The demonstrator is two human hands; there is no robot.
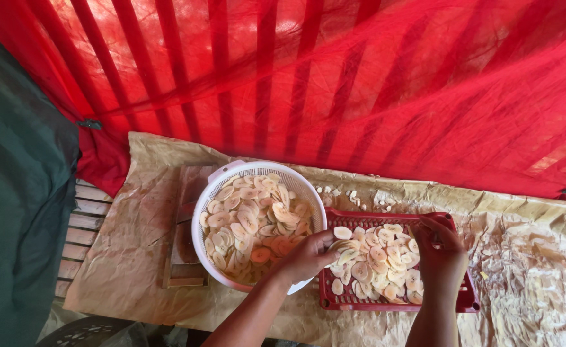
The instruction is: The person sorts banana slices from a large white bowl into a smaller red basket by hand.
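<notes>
Your left hand (309, 256) is clutching pale banana slices (344, 247) at the round white plastic colander's (231, 172) 4 o'clock rim. Your right hand (438, 247) is gripping the red slotted plastic tray (466, 301), long axis 9-to-3. The tray is looking half filled; the colander is remaining nearly full.

Bowl (222, 193) of slices (251, 222) left, touching tray (392, 303) of slices on right; both on paper (527, 270) over bench (84, 222); netting (360, 83) behind.
</notes>
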